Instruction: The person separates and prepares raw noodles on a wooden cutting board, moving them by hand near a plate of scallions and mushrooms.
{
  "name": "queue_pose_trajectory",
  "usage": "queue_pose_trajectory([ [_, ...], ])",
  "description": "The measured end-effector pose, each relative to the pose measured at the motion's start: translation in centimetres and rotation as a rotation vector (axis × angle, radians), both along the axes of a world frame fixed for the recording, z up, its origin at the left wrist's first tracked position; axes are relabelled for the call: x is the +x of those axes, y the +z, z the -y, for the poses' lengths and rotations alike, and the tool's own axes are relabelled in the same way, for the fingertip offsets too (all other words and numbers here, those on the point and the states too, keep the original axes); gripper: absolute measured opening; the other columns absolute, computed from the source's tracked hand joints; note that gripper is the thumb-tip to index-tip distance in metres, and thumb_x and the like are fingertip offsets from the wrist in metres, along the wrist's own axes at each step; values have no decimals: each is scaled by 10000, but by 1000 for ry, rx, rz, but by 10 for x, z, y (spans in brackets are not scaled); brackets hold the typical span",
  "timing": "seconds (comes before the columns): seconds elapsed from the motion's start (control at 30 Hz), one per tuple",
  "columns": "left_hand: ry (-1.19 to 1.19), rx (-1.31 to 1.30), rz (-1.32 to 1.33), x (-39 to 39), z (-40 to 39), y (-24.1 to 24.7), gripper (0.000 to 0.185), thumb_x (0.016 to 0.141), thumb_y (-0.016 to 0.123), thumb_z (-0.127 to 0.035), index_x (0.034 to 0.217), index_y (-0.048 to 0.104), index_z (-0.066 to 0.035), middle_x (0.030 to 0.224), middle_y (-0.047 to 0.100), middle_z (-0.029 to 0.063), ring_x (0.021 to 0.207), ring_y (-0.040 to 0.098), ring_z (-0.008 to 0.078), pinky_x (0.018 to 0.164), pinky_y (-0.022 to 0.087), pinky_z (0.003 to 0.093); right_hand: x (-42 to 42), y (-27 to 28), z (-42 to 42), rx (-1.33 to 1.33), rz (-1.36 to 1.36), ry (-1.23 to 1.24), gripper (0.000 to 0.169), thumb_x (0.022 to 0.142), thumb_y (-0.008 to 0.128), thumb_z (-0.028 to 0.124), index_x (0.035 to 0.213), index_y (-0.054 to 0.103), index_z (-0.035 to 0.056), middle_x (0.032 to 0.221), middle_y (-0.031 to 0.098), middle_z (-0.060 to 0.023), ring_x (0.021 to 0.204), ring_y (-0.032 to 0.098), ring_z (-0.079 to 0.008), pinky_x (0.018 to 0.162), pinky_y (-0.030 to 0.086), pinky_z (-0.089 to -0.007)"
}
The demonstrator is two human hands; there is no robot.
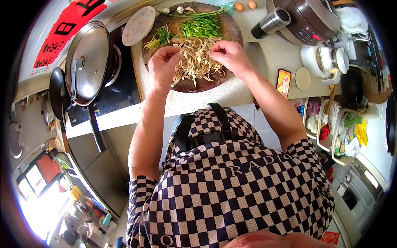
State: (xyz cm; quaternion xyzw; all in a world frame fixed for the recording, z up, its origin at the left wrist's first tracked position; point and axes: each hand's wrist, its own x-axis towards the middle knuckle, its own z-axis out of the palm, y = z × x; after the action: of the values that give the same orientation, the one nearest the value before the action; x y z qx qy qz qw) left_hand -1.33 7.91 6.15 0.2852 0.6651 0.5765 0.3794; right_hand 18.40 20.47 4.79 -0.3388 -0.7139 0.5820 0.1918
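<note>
A pile of pale strips, perhaps tofu skin or noodles (198, 60), lies loose on a round wooden cutting board (231, 26). My left hand (166, 63) is at the left edge of the pile, thumb and fingertips pinched together at the strips. At the right edge, my right hand (231, 55) has its thumb and fingers curled together near the strips. Whether either hand grips a strip is hard to make out. Chopped green vegetable (201, 27) sits behind the pile, with shredded greens and yellowish slivers (159, 37) to its left. Garlic cloves (180, 9) lie at the board's far edge.
A patterned plate (138, 26) overlaps the board's left side. Farther left, a lidded pan (88, 63) stands on the black cooktop (124, 93). To the right are a steel-topped flask (271, 23), a rice cooker (305, 21), two eggs (239, 6), a phone (283, 82) and a round lid (302, 79).
</note>
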Motion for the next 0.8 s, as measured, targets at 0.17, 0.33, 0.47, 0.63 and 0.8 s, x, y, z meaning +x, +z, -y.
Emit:
queue_pose_trajectory([
  [0.17, -180, -216, -396, -11, -1, 11, 217, 868, 667, -86, 1061, 693, 8, 901, 696, 28, 810, 612, 83, 746, 485, 228, 0, -10, 19, 411, 607, 86, 254, 842, 739, 218, 1011, 696, 34, 959, 674, -125, 753, 660, -211, 666, 561, -366],
  [0.33, -189, -85, -231, -16, 19, -23, 232, 860, 677, -125, 1049, 695, 9, 933, 714, 78, 861, 654, 130, 803, 512, 270, -30, 67, 61, 741, -107, -176, 252, 796, 743, 96, 1025, 679, 15, 1007, 652, -129, 860, 650, -263, 740, 551, -365],
  [0.47, -154, -41, -94, -25, 23, -50, 202, 862, 680, -81, 1042, 691, 12, 926, 706, 52, 827, 621, 93, 769, 503, 246, -39, 32, 71, 826, -36, -174, 327, 785, 746, 113, 1079, 655, 5, 1120, 619, -146, 993, 620, -286, 855, 498, -409],
  [0.63, -232, -84, -317, -25, 28, -23, 170, 896, 637, -43, 1053, 677, 12, 955, 689, 35, 875, 618, 90, 793, 492, 228, -27, 5, 86, 857, 389, -210, 431, 738, 799, 190, 1105, 650, 19, 1215, 589, -159, 1182, 529, -314, 1040, 387, -457],
  [0.8, -292, 93, -454, -14, 19, -16, 169, 876, 635, -27, 1038, 673, 2, 954, 699, 50, 885, 643, 119, 837, 507, 258, -28, 4, 69, 577, 650, 62, 500, 651, 719, 5, 1146, 642, 20, 1283, 557, -199, 1251, 503, -311, 1041, 422, -391],
])
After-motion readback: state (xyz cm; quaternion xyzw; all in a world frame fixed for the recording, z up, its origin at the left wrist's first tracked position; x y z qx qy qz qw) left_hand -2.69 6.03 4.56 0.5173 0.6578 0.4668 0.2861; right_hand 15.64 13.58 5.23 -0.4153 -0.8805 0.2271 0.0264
